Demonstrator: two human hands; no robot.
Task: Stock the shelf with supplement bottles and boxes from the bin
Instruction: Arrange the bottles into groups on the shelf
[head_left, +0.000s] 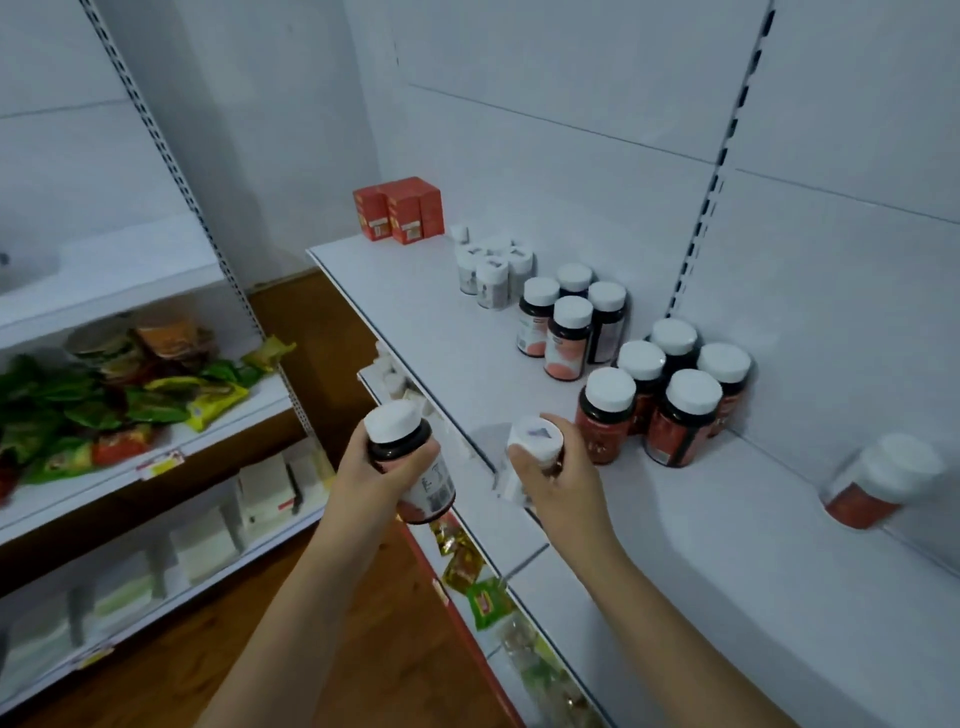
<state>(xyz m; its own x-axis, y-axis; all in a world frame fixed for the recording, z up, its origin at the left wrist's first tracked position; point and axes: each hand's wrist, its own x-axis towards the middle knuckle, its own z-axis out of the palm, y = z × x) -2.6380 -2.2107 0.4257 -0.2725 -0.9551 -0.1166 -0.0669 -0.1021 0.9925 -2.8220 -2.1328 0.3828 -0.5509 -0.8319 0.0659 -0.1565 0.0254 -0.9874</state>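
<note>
My left hand (363, 483) grips a dark supplement bottle (410, 457) with a white cap, held off the front edge of the white shelf (426, 312). My right hand (561, 483) grips a second white-capped bottle (535, 441) just above the shelf, beside a cluster of several dark bottles with red labels (670, 400). Farther back stand dark bottles with pink labels (569, 327), several small white bottles (493, 270) and orange boxes (400, 208). The bin is out of view.
A blurred red-labelled bottle (878, 483) sits alone at the shelf's right, by the back panel. Snack packets (104, 400) fill a shelf unit at left, with white boxes (260, 493) below. More packets (483, 597) lie on the shelf underneath. Brown floor (311, 649) runs between units.
</note>
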